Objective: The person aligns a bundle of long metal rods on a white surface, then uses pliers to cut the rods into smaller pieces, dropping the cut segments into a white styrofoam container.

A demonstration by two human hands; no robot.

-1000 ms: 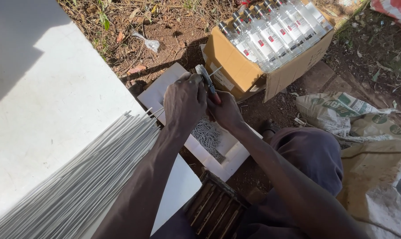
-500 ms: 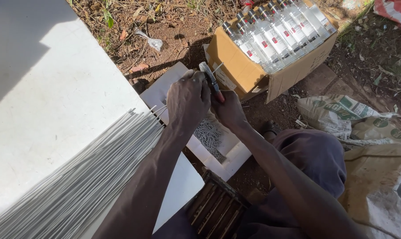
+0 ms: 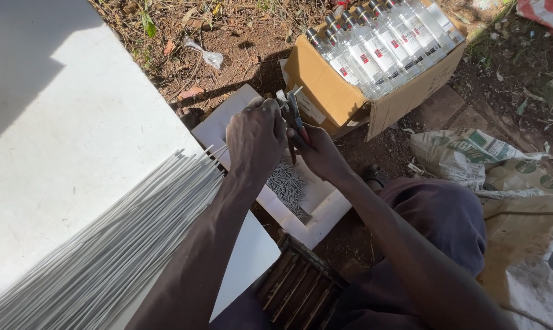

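Observation:
My left hand point(image 3: 256, 135) is closed around the end of a thin white wire, pinched at the fingertips. My right hand point(image 3: 318, 154) grips a pair of red-handled pliers point(image 3: 293, 111) whose jaws meet that wire piece. Both hands hover over a white tray point(image 3: 325, 211) holding a heap of short cut wire pieces point(image 3: 287, 186). A thick bundle of long white wires point(image 3: 105, 244) lies across the white board point(image 3: 56, 134) to my left, its ends reaching toward my left hand.
A cardboard box point(image 3: 344, 98) packed with several clear bottles point(image 3: 380, 46) stands on the dirt beyond the hands. A wooden slatted frame point(image 3: 298, 290) lies near my lap. Printed sacks point(image 3: 472, 162) are spread on the ground at the right.
Both hands and the pliers have drifted slightly right and up over the tray. The pliers stay clamped at the wire tip held by the left fingers.

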